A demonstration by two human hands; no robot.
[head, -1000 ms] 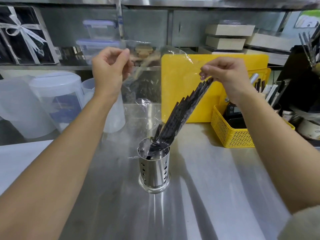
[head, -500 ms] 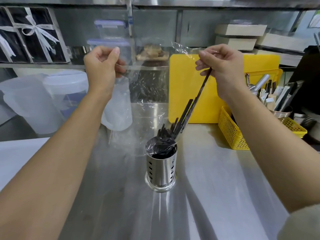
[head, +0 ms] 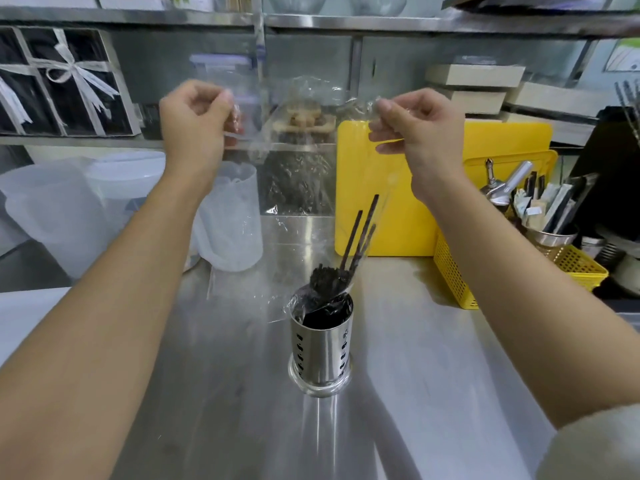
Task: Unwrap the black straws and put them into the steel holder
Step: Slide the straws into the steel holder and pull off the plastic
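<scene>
The perforated steel holder stands upright on the steel counter, centre of view. Black straws fill its mouth; three longer ones still lean up to the right inside the clear plastic wrapper. The wrapper hangs stretched above the holder, its lower end draped over the rim. My left hand pinches the wrapper's upper left corner. My right hand pinches its upper right corner. Both hands are raised well above the holder.
A yellow cutting board leans at the back right, beside a yellow basket with utensils. Translucent plastic jugs stand at the back left. Boxes and containers sit on the rear shelf. The steel counter stretches toward me.
Most straws have slid down out of the wrapper into the holder; only three still lean up. Both hands lifted the wrapper's top corners slightly and the view shifted.
</scene>
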